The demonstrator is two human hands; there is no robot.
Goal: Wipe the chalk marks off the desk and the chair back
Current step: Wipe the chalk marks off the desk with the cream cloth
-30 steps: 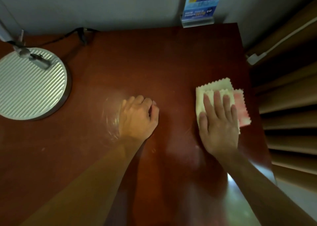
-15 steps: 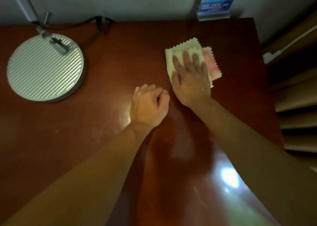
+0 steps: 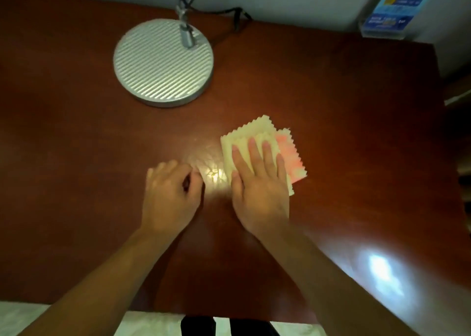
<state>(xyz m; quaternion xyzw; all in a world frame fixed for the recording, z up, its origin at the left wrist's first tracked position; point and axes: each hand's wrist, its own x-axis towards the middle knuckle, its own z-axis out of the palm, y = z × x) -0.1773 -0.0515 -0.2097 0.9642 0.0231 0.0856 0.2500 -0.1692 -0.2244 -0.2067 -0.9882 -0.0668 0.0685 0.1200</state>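
A folded cream and pink cloth (image 3: 257, 134) with zigzag edges lies flat on the reddish-brown desk (image 3: 356, 131). My right hand (image 3: 260, 182) presses on it with straight, spread fingers. Just left of it, my left hand (image 3: 170, 195) rests on the desk with fingers curled under, holding nothing. Faint pale smears and a glare spot (image 3: 212, 173) show on the wood between the two hands. The chair back is out of view.
A round ribbed silver lamp base (image 3: 163, 60) with its stem and black cable (image 3: 229, 11) stands at the back of the desk. A blue leaflet stand (image 3: 382, 17) sits at the back right corner. The desk's near edge runs along the bottom, above pale floor.
My right hand has slid the cloth leftward across the desk, close beside my left hand. The view has shifted, so the lamp base now sits further right in the frame.
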